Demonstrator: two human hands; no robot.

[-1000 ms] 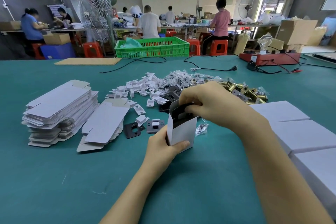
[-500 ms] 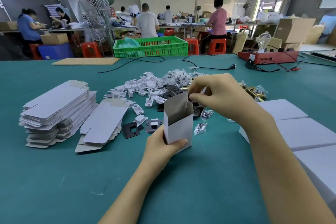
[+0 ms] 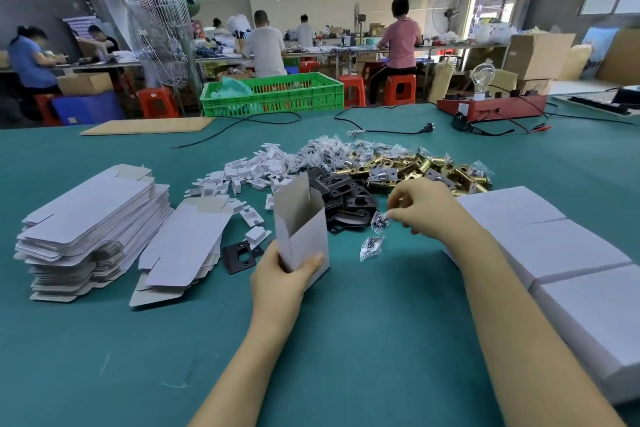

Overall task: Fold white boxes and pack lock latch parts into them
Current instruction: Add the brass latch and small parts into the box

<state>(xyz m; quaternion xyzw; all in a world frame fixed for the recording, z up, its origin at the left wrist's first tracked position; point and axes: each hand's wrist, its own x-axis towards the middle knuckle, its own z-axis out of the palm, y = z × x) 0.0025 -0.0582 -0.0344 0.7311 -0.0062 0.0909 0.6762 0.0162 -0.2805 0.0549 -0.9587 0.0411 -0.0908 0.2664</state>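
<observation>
At a green table (image 3: 346, 340) in a busy packing shop, my left hand (image 3: 277, 274) grips one white box (image 3: 301, 229) low on its body, standing it upright with the top flaps open, just in front of the parts heap. My right hand (image 3: 426, 208) pinches a small clear screw bag (image 3: 380, 220) by its edge, a little to the right of the box mouth; a second screw bag (image 3: 370, 248) lies on the table just below it.

I judge the box light, thin card that would buckle under a hard squeeze, so the low grip across its lower walls looks right. The bag should be soft, crinkly and slippery, best pinched at a corner. The brass latch bodies (image 3: 415, 170) are likely the heavy, rigid pieces, fit to be gripped around the barrel; the black strike plates (image 3: 346, 198) are flat and stiff, best lifted by an edge.

Counted: one box erected, two bags loose near my right hand, two stacks of flat box blanks (image 3: 90, 218) at left, at least three closed white boxes (image 3: 554, 253) at right, one black plate (image 3: 239, 255) lying apart by the box. The white plastic inserts (image 3: 249, 177) and heaped bags are too many to count.
</observation>
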